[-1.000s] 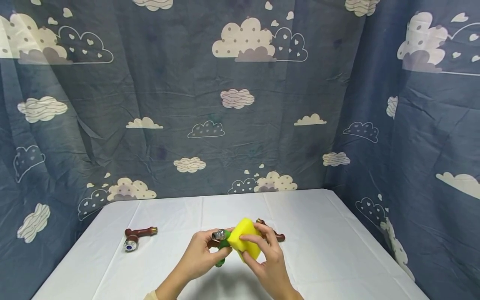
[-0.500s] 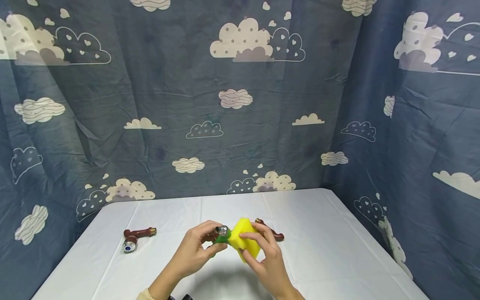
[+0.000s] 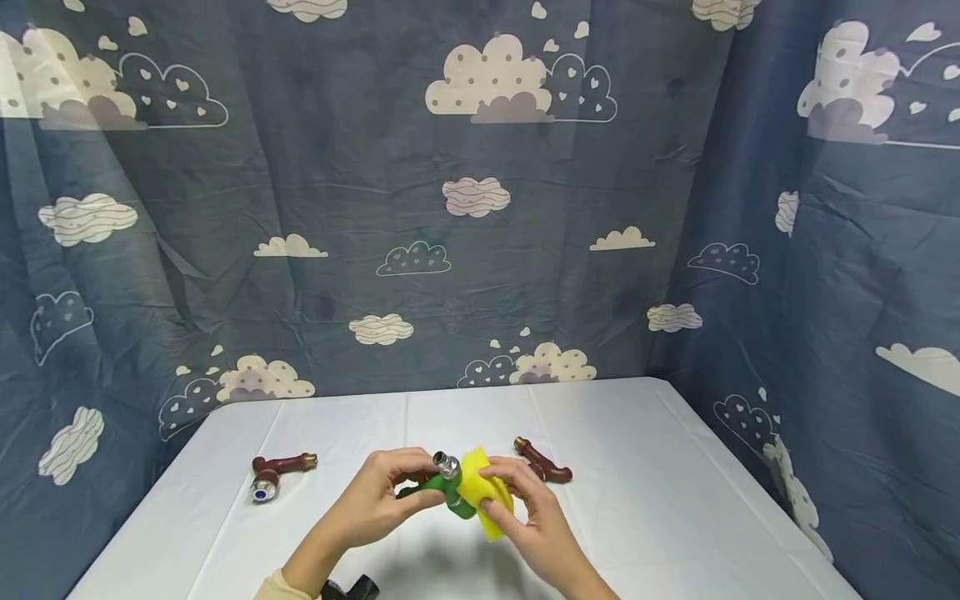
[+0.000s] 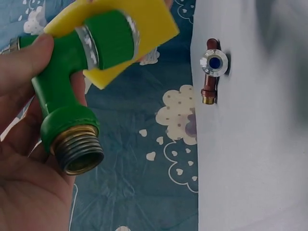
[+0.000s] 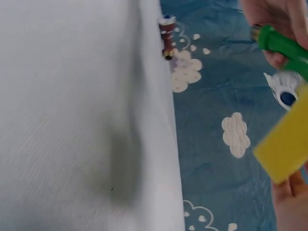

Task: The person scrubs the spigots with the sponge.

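My left hand holds a green valve above the table, with fingers and thumb around its body. The valve has a chrome end pointing up in the head view; a threaded metal end shows in the left wrist view, near the palm. A yellow sponge is pinched between the thumb and fingers of my right hand. It lies against the valve's right side, bent around it, as the left wrist view also shows with the sponge behind the green body.
One dark red valve lies on the white-covered table at left. Another dark red valve lies behind my right hand. A black object is partly visible at the bottom edge. Cloud-patterned cloth hangs behind and at the sides.
The green valve has turned in my left hand, its chrome end now tilting upward, and that hand has shifted left. The sponge has tilted with the right hand. The black object has come into view.
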### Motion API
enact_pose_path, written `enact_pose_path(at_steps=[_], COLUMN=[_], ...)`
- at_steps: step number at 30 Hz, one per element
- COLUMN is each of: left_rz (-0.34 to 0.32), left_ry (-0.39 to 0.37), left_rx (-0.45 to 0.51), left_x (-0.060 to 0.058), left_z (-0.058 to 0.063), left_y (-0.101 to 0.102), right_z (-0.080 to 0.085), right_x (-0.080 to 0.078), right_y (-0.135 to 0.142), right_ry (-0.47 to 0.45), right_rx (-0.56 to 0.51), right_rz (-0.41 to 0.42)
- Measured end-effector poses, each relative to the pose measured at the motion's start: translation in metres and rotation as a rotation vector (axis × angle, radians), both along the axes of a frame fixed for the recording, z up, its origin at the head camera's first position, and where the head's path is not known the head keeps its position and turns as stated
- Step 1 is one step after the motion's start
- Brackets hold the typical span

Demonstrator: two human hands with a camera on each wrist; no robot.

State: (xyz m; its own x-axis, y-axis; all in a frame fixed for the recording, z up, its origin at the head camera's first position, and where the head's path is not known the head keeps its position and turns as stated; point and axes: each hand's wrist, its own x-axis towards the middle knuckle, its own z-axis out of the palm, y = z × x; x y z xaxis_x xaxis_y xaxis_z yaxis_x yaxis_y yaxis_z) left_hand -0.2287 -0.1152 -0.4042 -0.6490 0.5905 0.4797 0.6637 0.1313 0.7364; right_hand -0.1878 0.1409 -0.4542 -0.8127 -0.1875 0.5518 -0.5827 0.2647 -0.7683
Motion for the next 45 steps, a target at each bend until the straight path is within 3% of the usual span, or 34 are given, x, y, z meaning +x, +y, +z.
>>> enact_pose_path(at_steps=[4,7,11,15,20,26,29,32,35,38,42,45], left_rz=[-0.085,-0.167,-0.265,-0.310,-0.273,-0.112,-0.036,0.041,0.128,0.207,0.266,0.312], left_ry=[-0.061,-0.120,-0.207,-0.311,-0.372,-0.399,-0.324,-0.202,-0.096,-0.041,0.052,0.124], left_rx=[0.024,0.081,0.193,0.316,0.454,0.538,0.525,0.484,0.445,0.426,0.425,0.424], left_x=[0.002,0.003,0.003,0.005,0.007,0.009,0.011,0.013,0.013,0.013,0.013,0.012], left_z=[0.004,0.006,0.006,0.002,-0.005,-0.014,-0.015,-0.015,-0.016,-0.019,-0.023,-0.023], left_y=[-0.005,-0.007,-0.003,0.004,0.015,0.027,0.031,0.033,0.036,0.039,0.041,0.043], right_z=[0.006,0.009,0.009,0.010,0.013,0.012,0.013,0.015,0.017,0.018,0.019,0.020], right_x=[-0.002,-0.002,0.001,0.004,0.006,0.007,0.007,0.008,0.009,0.009,0.008,0.006], right_y=[0.006,0.010,0.013,0.015,0.013,0.010,0.012,0.012,0.011,0.009,0.005,0.000], right_ry=[-0.293,-0.460,-0.579,-0.672,-0.767,-0.794,-0.826,-0.863,-0.879,-0.866,-0.828,-0.781], right_rx=[-0.152,-0.271,-0.438,-0.577,-0.715,-0.823,-0.869,-0.894,-0.913,-0.923,-0.894,-0.848], right_rz=[0.249,0.410,0.583,0.682,0.687,0.752,0.783,0.751,0.681,0.636,0.568,0.452])
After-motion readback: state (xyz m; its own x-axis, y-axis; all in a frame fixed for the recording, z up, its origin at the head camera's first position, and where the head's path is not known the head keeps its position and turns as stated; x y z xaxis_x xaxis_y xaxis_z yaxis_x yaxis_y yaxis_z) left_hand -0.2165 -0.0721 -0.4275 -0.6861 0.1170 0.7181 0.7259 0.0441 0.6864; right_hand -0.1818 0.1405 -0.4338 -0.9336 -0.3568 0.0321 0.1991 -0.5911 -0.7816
